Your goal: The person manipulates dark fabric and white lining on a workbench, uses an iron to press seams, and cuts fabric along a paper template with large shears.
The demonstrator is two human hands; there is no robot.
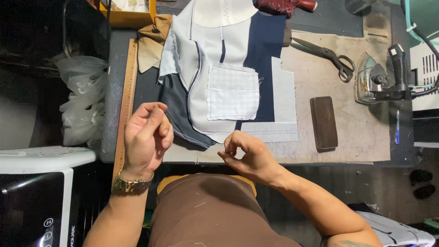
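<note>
Both hands hover curled at the desk's [347,137] near edge: left hand [145,137] pinched shut, right hand [244,153] likewise. Pale fabric pieces [228,87] cover its middle; scissors [327,55] and iron [382,80] lie toward the right edge.

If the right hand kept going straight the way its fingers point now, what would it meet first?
The right hand has its fingertips pinched, pointing toward the left hand. Going straight on, it would probably meet that hand first, passing over the dark fabric edge. Depth is unclear, so it might pass beneath or above.
</note>
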